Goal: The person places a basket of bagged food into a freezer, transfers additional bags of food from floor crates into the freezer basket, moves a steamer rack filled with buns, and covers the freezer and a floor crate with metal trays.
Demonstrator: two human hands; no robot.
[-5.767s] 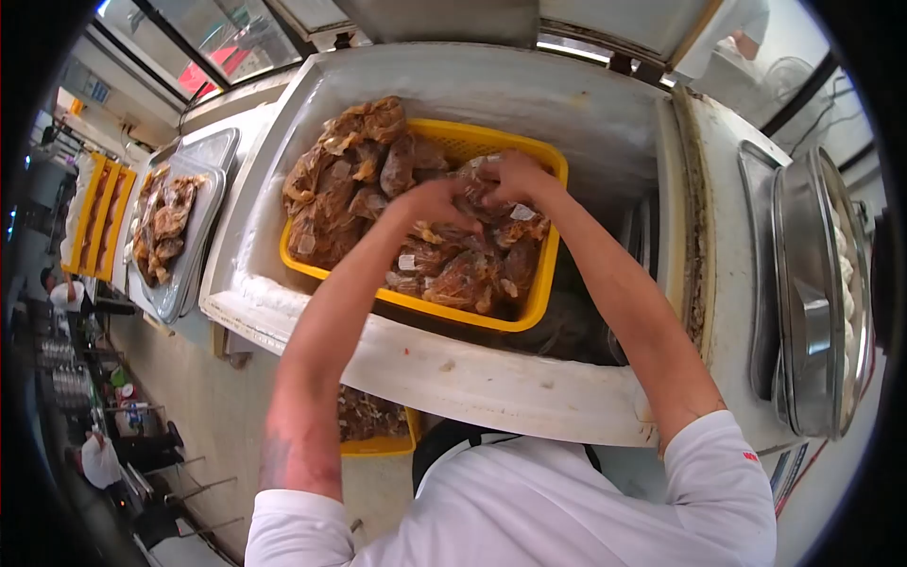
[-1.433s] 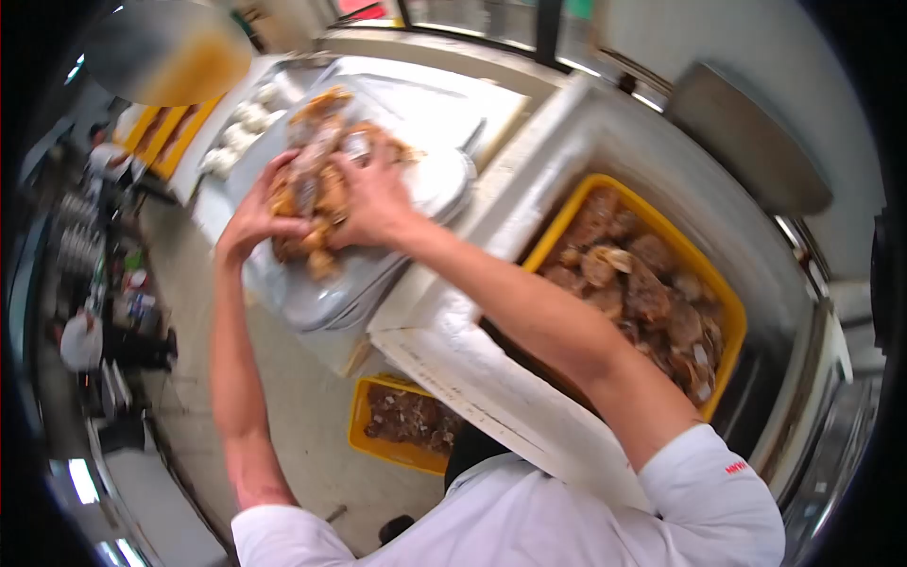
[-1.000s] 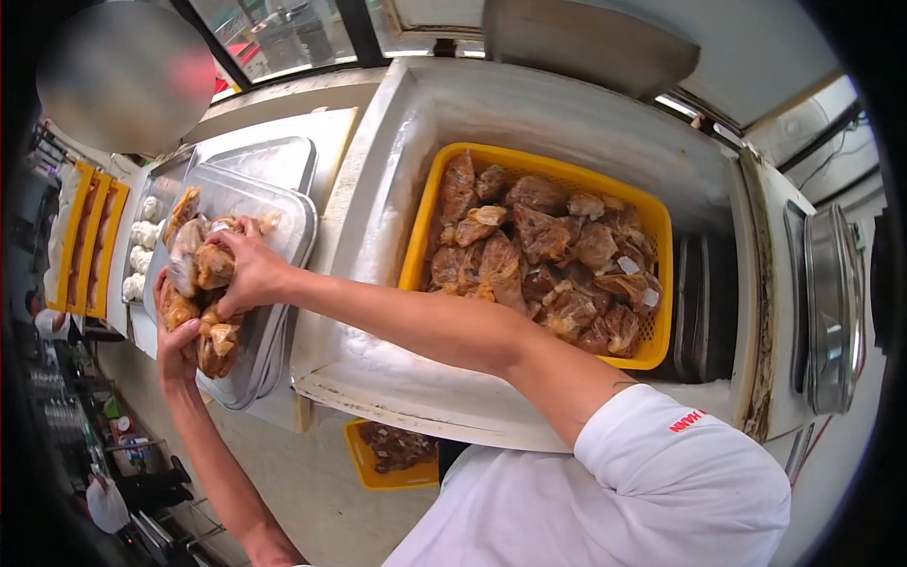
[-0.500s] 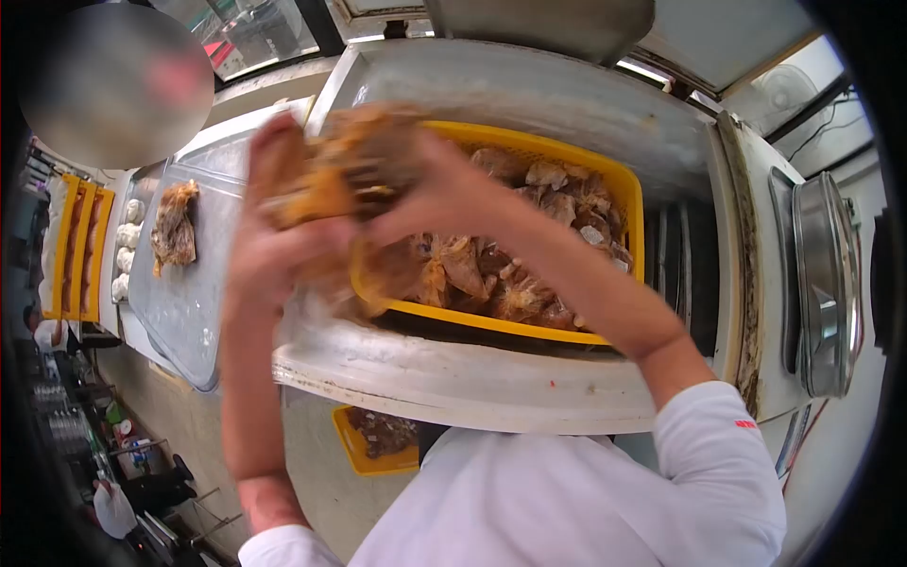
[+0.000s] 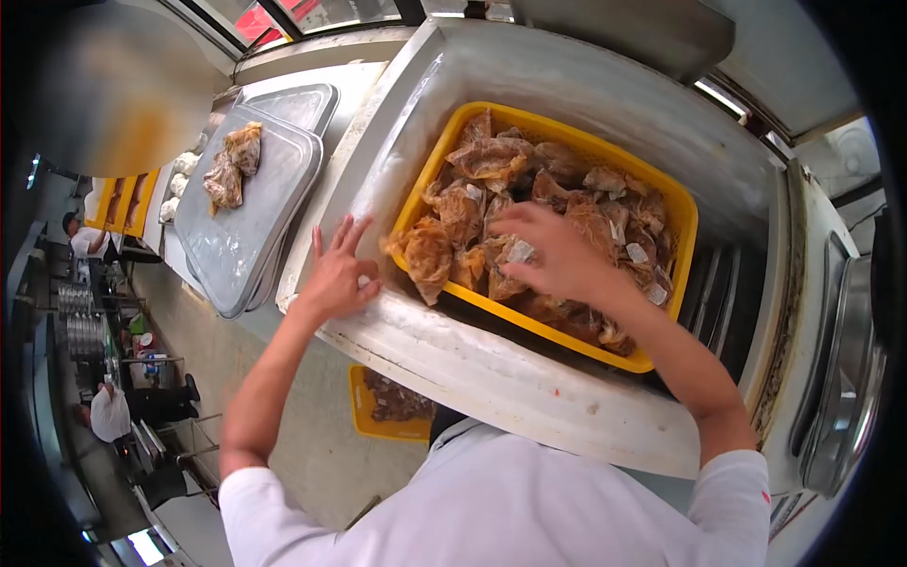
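My left hand rests on the white rim of the chest freezer, fingers spread. A small pale spot shows near its thumb, too small to make out. My right hand reaches over a yellow plastic crate inside the freezer. Its thumb and fingers are apart over brown, plastic-wrapped pieces of food, which look like meat. Whether its fingertips touch a bag is unclear. One orange-brown bagged piece hangs over the crate's left edge, between my hands.
Left of the freezer, a grey tray-like lid carries a wrapped brown bundle. White round items lie beyond it. A second yellow crate stands on the floor. Metal pans are at right. Two people in white work far left.
Both hands held a wrapped brown piece above the crate's left side. They have let go and parted, the left onto the freezer rim, the right over the crate. The view has turned.
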